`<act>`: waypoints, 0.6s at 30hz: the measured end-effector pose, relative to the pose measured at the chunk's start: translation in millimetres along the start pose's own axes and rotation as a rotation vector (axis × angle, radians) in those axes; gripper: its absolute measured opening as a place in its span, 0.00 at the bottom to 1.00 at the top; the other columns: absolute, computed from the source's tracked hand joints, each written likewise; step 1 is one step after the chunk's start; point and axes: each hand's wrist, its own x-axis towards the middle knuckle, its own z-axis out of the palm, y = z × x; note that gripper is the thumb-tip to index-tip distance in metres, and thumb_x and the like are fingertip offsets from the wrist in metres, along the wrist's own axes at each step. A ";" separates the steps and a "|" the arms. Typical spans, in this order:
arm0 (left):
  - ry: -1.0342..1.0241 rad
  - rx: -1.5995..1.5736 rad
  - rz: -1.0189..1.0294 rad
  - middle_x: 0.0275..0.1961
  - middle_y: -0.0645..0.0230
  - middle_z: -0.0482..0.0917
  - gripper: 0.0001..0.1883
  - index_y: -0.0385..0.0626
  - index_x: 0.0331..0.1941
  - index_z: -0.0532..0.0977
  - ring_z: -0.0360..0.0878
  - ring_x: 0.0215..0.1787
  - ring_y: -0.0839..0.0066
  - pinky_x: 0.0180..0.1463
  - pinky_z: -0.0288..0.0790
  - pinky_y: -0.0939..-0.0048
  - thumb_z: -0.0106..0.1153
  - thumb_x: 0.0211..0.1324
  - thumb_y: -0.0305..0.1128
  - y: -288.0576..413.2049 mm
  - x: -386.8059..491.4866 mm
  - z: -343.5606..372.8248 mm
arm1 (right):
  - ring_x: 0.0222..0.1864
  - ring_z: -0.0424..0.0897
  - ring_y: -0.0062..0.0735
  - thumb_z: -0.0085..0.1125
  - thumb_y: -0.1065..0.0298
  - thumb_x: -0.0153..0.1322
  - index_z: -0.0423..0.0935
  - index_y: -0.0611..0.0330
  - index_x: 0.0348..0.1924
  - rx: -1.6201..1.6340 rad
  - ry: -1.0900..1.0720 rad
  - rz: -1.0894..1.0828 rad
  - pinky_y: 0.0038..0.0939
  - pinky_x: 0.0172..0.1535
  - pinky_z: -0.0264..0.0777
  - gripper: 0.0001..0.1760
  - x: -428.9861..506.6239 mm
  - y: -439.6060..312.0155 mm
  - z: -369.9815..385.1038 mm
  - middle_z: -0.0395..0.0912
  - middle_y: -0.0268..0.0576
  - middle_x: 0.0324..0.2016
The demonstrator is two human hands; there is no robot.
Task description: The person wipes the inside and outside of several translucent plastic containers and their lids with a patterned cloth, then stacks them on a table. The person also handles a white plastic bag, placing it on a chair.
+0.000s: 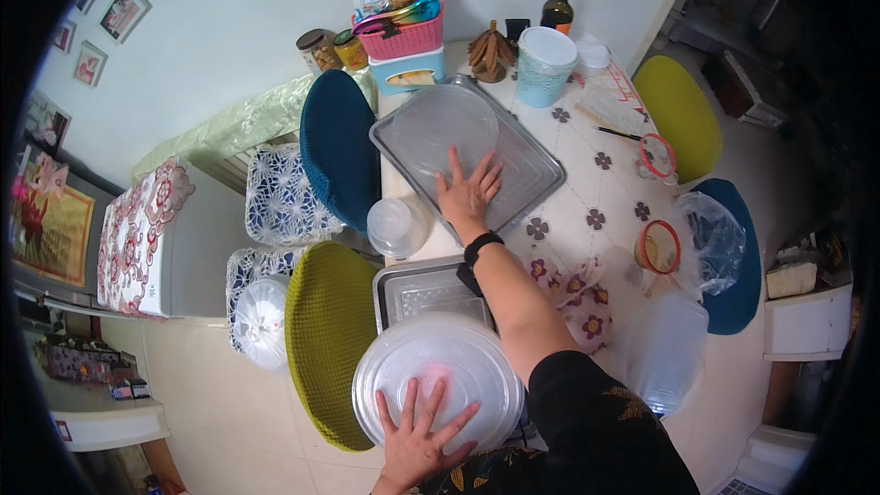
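Note:
My right hand [471, 192], with a black band on the wrist, lies with spread fingers at the near edge of a round translucent lid [440, 124] on a grey metal tray [529, 172]. Nearer to me, my left hand [423, 433] is spread over the near part of a large round translucent lid [392, 357]. Something pink shows faintly through that lid's middle. Beyond it lies a second metal tray [405, 289], partly covered by the lid. Left of the far tray stands a small round plastic container [393, 227].
At the table's back stand a pink basket [412, 41], a blue-lidded tissue box, a pale blue bucket [546, 75] and a dark bottle [558, 10]. Red-rimmed containers [658, 247] and a plastic bag [715, 240] are at the right. Green and blue chairs [330, 344] flank the table.

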 end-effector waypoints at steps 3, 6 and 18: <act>-0.020 0.062 -0.006 0.78 0.64 0.60 0.41 0.90 0.67 0.68 0.50 0.80 0.45 0.74 0.35 0.20 0.68 0.44 0.69 -1.6 -1.8 7.0 | 0.76 0.38 0.76 0.57 0.41 0.73 0.59 0.30 0.75 -0.061 -0.048 -0.216 0.70 0.73 0.33 0.38 18.4 8.1 -6.5 0.36 0.59 0.78; -0.033 0.087 -0.004 0.78 0.65 0.60 0.41 0.90 0.67 0.68 0.49 0.80 0.45 0.74 0.35 0.20 0.67 0.45 0.70 -1.6 -3.8 10.5 | 0.78 0.39 0.65 0.60 0.39 0.71 0.64 0.43 0.73 -0.132 -0.174 -0.443 0.64 0.75 0.37 0.41 30.7 20.3 -21.0 0.39 0.49 0.79; 0.047 -0.055 -0.005 0.78 0.63 0.61 0.40 0.87 0.66 0.71 0.51 0.80 0.43 0.73 0.36 0.18 0.71 0.44 0.63 -1.5 -2.1 7.8 | 0.60 0.71 0.54 0.67 0.43 0.67 0.74 0.59 0.58 -0.178 -0.358 -0.235 0.58 0.67 0.57 0.36 62.0 80.4 -131.6 0.74 0.54 0.56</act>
